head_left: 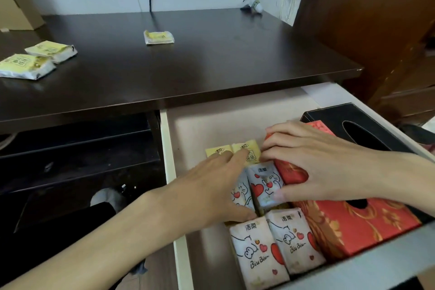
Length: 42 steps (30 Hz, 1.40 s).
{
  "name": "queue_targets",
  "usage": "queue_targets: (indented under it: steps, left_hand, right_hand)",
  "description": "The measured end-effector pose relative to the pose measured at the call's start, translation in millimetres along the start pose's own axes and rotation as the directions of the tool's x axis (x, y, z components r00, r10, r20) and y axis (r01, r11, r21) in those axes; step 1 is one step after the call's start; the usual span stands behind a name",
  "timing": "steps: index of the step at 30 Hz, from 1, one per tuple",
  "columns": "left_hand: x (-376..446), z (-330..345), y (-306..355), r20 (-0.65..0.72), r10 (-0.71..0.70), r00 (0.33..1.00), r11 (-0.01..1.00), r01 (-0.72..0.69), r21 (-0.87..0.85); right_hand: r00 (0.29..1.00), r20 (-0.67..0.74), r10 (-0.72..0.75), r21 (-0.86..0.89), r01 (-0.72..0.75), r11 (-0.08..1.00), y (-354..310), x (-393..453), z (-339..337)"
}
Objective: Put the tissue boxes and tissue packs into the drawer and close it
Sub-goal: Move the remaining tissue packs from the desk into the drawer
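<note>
Both hands lie flat, fingers spread, on cartoon-printed tissue packs [264, 183] (hearts, white wrappers) in the drawer [170, 172].

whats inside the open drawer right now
Drawer: cartoon tissue packs, yellow packs, a red tissue box and a black box. Both hands cover what lies beneath them.

Two bare forearms; left grip [209, 186], right grip [327, 167] ringless; sleeves unseen
</note>
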<state>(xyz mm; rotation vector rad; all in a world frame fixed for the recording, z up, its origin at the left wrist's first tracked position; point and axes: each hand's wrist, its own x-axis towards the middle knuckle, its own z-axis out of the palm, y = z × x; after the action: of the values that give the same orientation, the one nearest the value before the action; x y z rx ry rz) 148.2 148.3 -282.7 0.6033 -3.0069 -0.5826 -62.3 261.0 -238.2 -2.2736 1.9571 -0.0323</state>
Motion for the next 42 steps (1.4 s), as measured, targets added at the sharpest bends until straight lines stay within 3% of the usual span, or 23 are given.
queue_targets:
  steps: [2,6,11,27,33,36,42]
  left_hand:
    - [0.5,-5.9,-4.6,-0.006,-0.021,1.0,0.999,0.021,-0.025]
    - [-2.3,-18.2,-14.5,-0.081,-0.023,0.996,0.996,0.03,0.084]
    - [-6.4,-13.1,-8.1,-0.023,-0.028,0.999,0.998,0.029,0.062]
    - [-7.3,-20.2,-5.1,0.012,-0.044,0.999,0.998,0.044,0.053]
    - [-5.1,-73.2,-38.3,-0.17,-0.156,0.973,0.988,0.154,-0.026]
    - [-16.9,-99.0,-62.5,-0.303,-0.254,0.919,0.965,0.219,-0.145]
    - [-49.3,-136.3,-127.5,-0.448,-0.409,0.795,0.912,0.342,-0.227]
  right_hand:
    - [0.997,-0.042,-0.062,-0.002,0.062,0.998,-3.7,0.3,-2.0]
    - [0.997,-0.054,-0.049,-0.11,0.043,0.993,-4.9,3.9,11.2]
    - [0.999,-0.019,-0.046,-0.021,0.045,0.999,-6.7,6.9,17.9]
    - [0.999,-0.029,-0.046,-0.012,0.045,0.999,-7.5,15.6,3.3]
    - [0.937,-0.343,0.07,0.351,0.058,0.935,-13.2,87.5,-38.5]
    - [0.916,-0.368,0.161,0.526,0.062,0.848,-27.7,137.7,-49.9]
    - [0.922,-0.317,0.223,0.556,-0.011,0.831,-46.3,232.0,-59.5]
